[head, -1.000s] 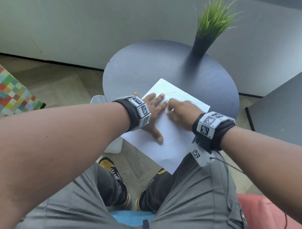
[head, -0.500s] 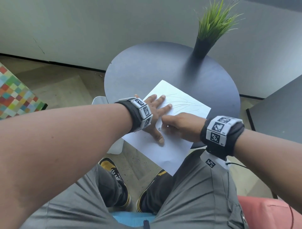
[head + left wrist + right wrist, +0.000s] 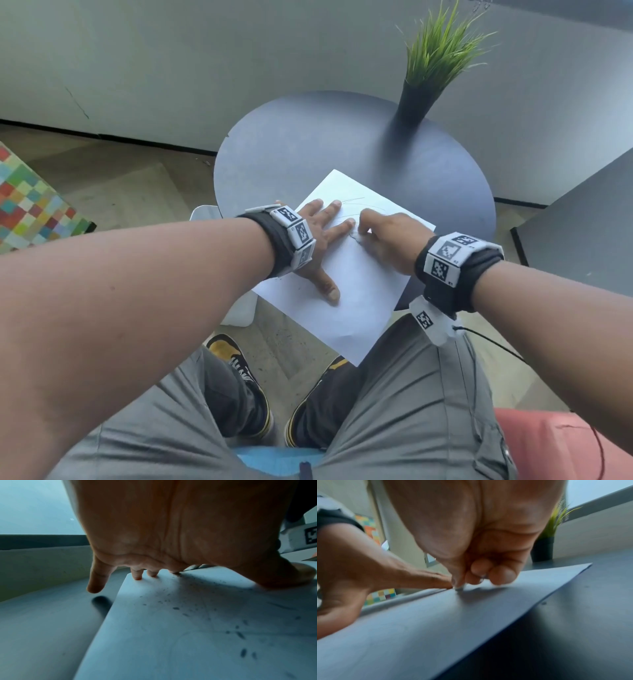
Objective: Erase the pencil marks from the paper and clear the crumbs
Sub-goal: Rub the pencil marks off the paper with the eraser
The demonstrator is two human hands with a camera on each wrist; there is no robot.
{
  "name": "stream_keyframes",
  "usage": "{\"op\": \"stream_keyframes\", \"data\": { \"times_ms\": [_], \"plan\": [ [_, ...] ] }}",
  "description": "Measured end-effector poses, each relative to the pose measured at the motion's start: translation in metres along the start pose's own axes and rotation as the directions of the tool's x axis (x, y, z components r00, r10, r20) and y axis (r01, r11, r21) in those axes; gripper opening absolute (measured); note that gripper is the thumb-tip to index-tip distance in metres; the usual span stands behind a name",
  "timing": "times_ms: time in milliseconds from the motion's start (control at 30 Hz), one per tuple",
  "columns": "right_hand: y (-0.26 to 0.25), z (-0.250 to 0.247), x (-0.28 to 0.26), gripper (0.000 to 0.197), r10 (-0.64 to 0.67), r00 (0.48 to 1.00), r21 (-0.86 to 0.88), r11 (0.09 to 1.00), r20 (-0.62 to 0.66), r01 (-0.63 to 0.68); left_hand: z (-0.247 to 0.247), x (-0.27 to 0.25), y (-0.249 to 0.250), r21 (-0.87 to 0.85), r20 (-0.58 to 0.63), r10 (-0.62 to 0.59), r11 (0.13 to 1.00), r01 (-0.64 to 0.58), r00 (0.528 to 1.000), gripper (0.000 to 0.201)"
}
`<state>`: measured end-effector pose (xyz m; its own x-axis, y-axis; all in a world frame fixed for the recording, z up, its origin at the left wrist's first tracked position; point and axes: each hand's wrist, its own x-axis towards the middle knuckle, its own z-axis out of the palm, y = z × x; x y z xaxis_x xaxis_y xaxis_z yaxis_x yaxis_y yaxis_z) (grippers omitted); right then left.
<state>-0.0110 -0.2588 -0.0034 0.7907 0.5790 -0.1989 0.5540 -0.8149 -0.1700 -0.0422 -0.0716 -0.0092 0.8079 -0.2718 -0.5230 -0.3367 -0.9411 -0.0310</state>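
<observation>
Pressing the paper (image 3: 356, 291), left hand (image 3: 320, 236) touches the right hand's (image 3: 387, 240) fingers (image 3: 501, 574).

Smooth white paper (image 3: 356, 291), matt table (image 3: 308, 144)

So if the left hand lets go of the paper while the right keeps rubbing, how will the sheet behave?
Probably slides or creeps: the paper is one thin sheet on a smooth table, pinned only by the left hand. Likely floppy too, since its near corner overhangs the edge unsupported. Rubbing by the right hand could buckle or crease it.
</observation>
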Motion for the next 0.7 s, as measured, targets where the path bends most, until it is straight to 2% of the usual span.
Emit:
{"op": "stream_keyframes", "data": {
  "times_ms": [33, 100, 133, 167, 200, 267, 333, 400, 467, 500, 533, 600, 700],
  "plan": [
    [-0.005, 0.002, -0.003, 0.017, -0.036, 0.999, -0.001, 0.999, 0.028, 0.036, 0.0, 0.0, 0.0, -0.003, 0.003, -0.003, 1.0, 0.003, 1.0, 0.142],
    [-0.023, 0.005, -0.013, 0.017, -0.185, 0.966, 0.045, 0.983, 0.182, 0.179, 0.0, -0.001, 0.0, -0.002, 0.009, -0.007, 1.0, 0.007, 1.0, 0.144],
    [-0.028, 0.006, -0.019, 0.015, -0.226, 0.942, 0.089, 0.974, 0.248, 0.21, 0.0, 0.0, 0.001, 0.0, 0.013, -0.005, 1.0, 0.005, 1.0, 0.144],
    [-0.027, 0.006, -0.02, 0.014, -0.232, 0.938, 0.114, 0.971, 0.257, 0.209, -0.001, 0.0, 0.001, -0.001, 0.013, -0.003, 1.0, 0.003, 1.0, 0.144],
    [-0.022, 0.005, -0.015, 0.014, -0.197, 0.955, 0.1, 0.979, 0.223, 0.179, -0.001, 0.0, 0.001, -0.004, 0.011, -0.001, 1.0, 0.001, 1.0, 0.143],
    [-0.003, 0.0, 0.0, 0.013, 0.005, 0.998, 0.034, 0.999, 0.066, -0.007, -0.001, 0.0, 0.0, -0.007, 0.005, -0.005, 1.0, 0.005, 1.0, 0.142],
    [0.002, -0.001, 0.001, 0.015, 0.138, 0.99, 0.031, 0.99, -0.004, -0.138, 0.0, -0.002, 0.0, -0.008, 0.01, -0.01, 1.0, 0.01, 1.0, 0.142],
    [-0.014, 0.006, -0.006, 0.017, 0.04, 0.998, 0.028, 0.999, 0.048, -0.041, 0.0, -0.003, 0.0, -0.028, 0.016, -0.013, 1.0, 0.014, 1.0, 0.142],
    [-0.032, 0.013, -0.017, 0.017, -0.125, 0.981, 0.07, 0.991, 0.15, 0.116, -0.001, -0.003, 0.0, -0.046, 0.015, -0.013, 0.999, 0.014, 1.0, 0.142],
    [-0.031, 0.014, -0.018, 0.015, -0.156, 0.972, 0.081, 0.986, 0.174, 0.144, 0.0, -0.003, 0.0, -0.051, 0.01, -0.017, 0.999, 0.017, 1.0, 0.141],
    [-0.025, 0.011, -0.014, 0.016, -0.132, 0.978, 0.081, 0.989, 0.16, 0.12, 0.001, -0.004, 0.001, -0.059, 0.004, -0.025, 0.998, 0.025, 1.0, 0.14],
    [-0.004, 0.005, -0.005, 0.022, -0.004, 0.996, 0.099, 0.995, 0.093, -0.005, 0.004, -0.006, 0.006, -0.081, -0.005, -0.051, 0.995, 0.051, 0.999, 0.136],
    [0.023, -0.002, -0.001, 0.025, 0.16, 0.985, 0.157, 0.973, 0.057, -0.167, 0.004, -0.011, 0.01, -0.062, -0.049, -0.051, 0.997, 0.048, 0.997, 0.121]
  ]
}}
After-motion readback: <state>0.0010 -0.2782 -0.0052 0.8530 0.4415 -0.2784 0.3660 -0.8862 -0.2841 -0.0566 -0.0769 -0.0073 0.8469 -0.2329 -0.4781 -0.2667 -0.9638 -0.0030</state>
